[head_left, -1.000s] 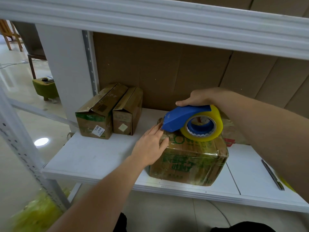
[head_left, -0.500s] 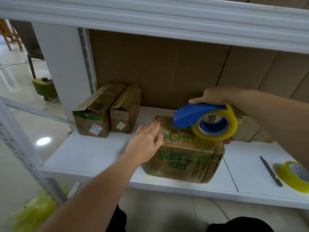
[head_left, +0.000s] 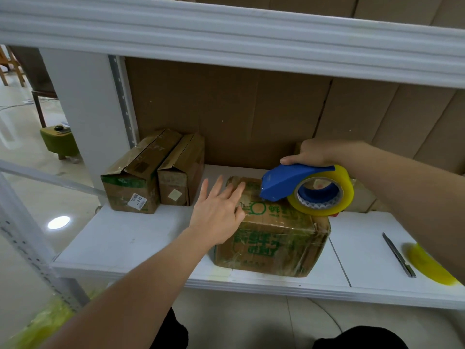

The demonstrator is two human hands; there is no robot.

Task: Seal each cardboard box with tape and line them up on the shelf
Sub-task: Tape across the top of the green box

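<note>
White shelf [head_left: 130,238] carries three cardboard boxes. The big green-printed box [head_left: 274,238] sits at the front edge, long axis running left to right across the shelf. Two smaller boxes [head_left: 153,175] stand side by side at back left, long axes pointing toward the cardboard backing. Left hand [head_left: 217,214] is spread flat, fingers straight, resting on the big box's left top corner. Right hand [head_left: 310,153] grips the blue tape dispenser [head_left: 307,190], nose pointing left, touching the box top. One knife [head_left: 398,255] lies right.
</note>
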